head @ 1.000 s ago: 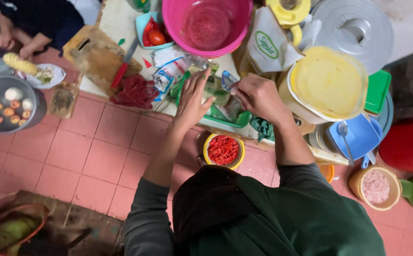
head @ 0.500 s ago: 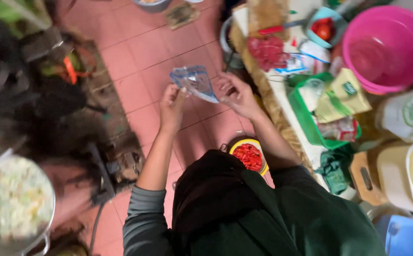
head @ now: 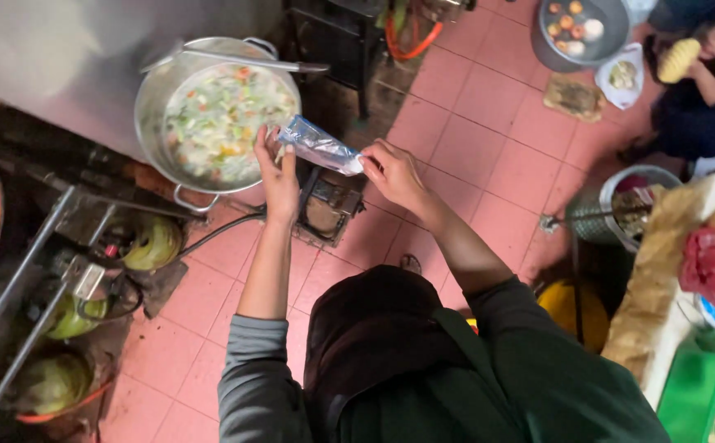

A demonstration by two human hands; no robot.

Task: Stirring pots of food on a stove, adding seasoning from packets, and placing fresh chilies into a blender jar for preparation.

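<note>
Single head view, steeply downward from above, near, over both arms, pot [head: 216,115] ahead

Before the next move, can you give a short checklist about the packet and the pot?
1. Both hands on plastic packet: left hand and right hand hold it: ok.
2. Packet end over the big pot: at its rim: ok.
3. Packet open: cannot tell.
4. Pot uncovered, vegetables visible: ok.
5. Ladle rests across the rim, away from the packet: ok.
</note>
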